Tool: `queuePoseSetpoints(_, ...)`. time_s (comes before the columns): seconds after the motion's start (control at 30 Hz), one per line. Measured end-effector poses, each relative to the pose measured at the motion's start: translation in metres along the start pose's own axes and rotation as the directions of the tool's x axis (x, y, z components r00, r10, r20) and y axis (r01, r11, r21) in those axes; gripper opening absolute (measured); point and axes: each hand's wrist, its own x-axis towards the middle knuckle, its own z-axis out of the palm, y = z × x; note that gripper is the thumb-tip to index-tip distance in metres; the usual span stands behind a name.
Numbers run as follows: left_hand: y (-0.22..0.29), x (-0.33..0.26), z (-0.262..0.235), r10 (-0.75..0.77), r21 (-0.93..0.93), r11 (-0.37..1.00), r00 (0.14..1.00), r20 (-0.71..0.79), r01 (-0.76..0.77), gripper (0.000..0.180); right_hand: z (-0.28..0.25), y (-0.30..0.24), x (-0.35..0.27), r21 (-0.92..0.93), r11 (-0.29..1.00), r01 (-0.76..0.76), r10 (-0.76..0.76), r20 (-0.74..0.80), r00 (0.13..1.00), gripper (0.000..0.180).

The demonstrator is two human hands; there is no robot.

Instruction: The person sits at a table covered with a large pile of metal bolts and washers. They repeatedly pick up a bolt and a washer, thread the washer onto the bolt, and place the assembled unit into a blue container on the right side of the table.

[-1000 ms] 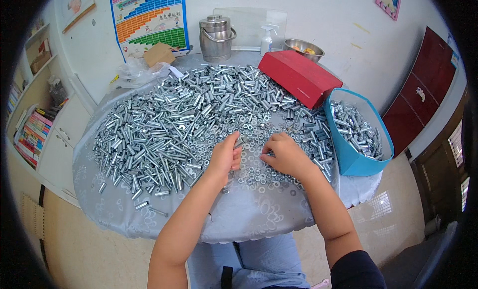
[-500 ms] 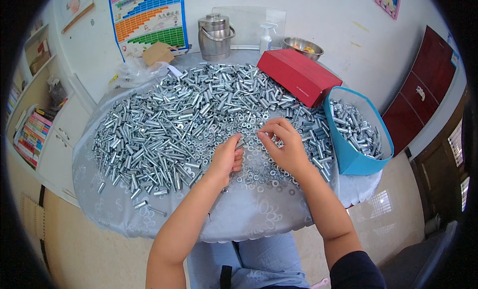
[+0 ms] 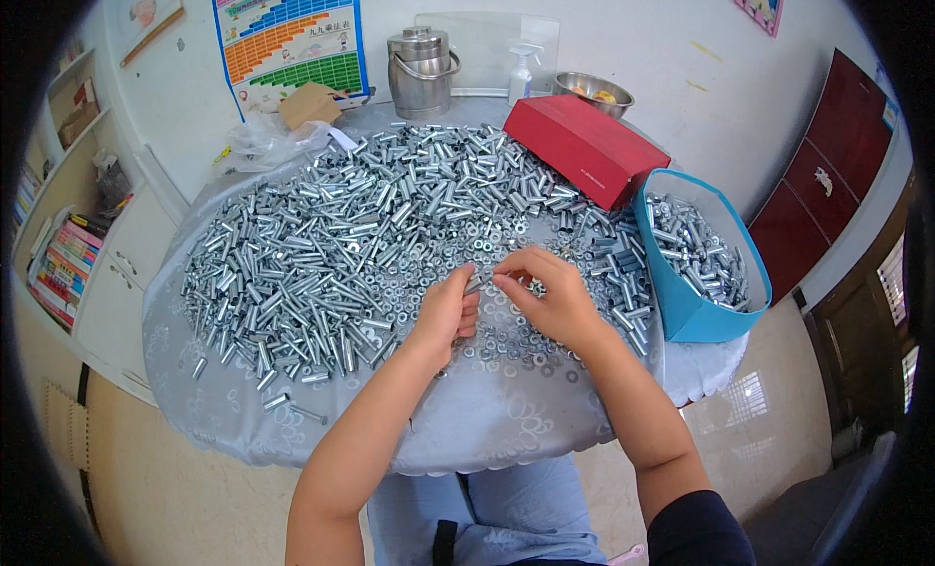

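My left hand (image 3: 446,315) is closed around a slim metal bolt (image 3: 475,285), whose end sticks out past the thumb toward the right hand. Close beside it, the fingertips of my right hand (image 3: 551,295) are pinched at the bolt's end; whatever small part they hold is too small to make out. Under and around both hands lie loose washers and nuts (image 3: 508,350). To the left and behind spreads a big heap of shiny metal sleeves and bolts (image 3: 302,245).
At the right stands a blue fabric bin (image 3: 701,308) with metal anchors in it. A red box (image 3: 584,142) lies at the back right. Behind are a steel canister (image 3: 421,79), a spray bottle (image 3: 520,79) and a metal bowl (image 3: 623,106). The table has a grey cloth (image 3: 224,420).
My right hand has moved left and slightly down, bringing its fingertips to the bolt in my left hand. The left hand has barely moved.
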Motion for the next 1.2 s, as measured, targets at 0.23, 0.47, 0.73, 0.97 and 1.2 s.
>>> queuePoseSetpoints(0.23,0.0039,-0.003,0.0048,-0.002,0.021,1.0,1.0,0.013,0.002,0.047,0.0,0.0007,-0.0007,0.062,0.998,0.017,-0.018,0.009,1.0,0.011)
queuePoseSetpoints(0.47,0.0022,-0.0016,0.0023,-0.011,0.026,1.0,0.999,0.032,0.011,0.048,0.0041,0.0031,-0.0013,0.132,0.991,-0.025,0.02,0.039,0.999,0.012)
queuePoseSetpoints(0.73,0.0054,-0.005,0.0051,-0.005,0.024,1.0,0.998,0.059,0.004,0.048,0.0074,0.0071,-0.0028,0.256,0.956,-0.146,0.147,0.013,0.989,0.014)
queuePoseSetpoints(0.97,0.005,-0.0057,0.0051,0.011,0.033,0.999,0.995,0.097,-0.014,0.049,0.005,0.008,-0.0028,0.315,0.93,-0.192,0.196,0.02,0.98,0.014)
queuePoseSetpoints(1.2,0.0029,-0.0046,0.0021,0.028,0.019,0.999,0.993,0.119,-0.03,0.044,0.0021,0.004,-0.0016,0.342,0.912,-0.225,0.203,0.099,0.974,0.014)
